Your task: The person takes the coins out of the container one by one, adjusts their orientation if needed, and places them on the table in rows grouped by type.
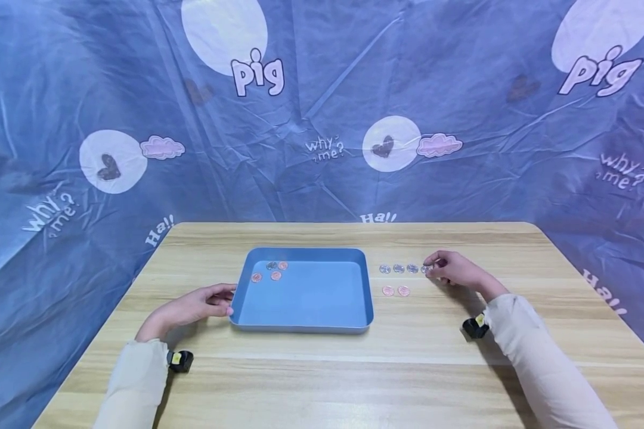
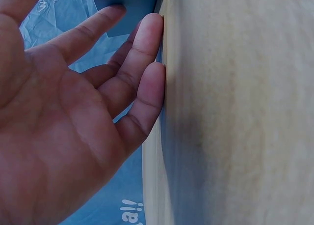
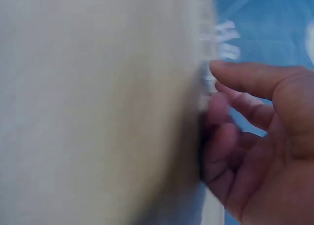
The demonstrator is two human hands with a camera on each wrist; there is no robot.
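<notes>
A blue tray lies on the table, with a silver coin and 3 copper coins near its back left corner. Beside its left wall is my left hand, fingers loosely extended at the rim; in the left wrist view, fingertips rest on the tabletop and one finger reaches the tray. To the tray's right runs a row of several silver coins. My right hand pinches the rightmost silver coin between thumb and fingers at table level. The right wrist view is blurred there.
Two copper coins lie in front of the silver row, right of the tray. The wooden table ends at a blue printed cloth hanging behind and along the sides. Each wrist wears a small black camera.
</notes>
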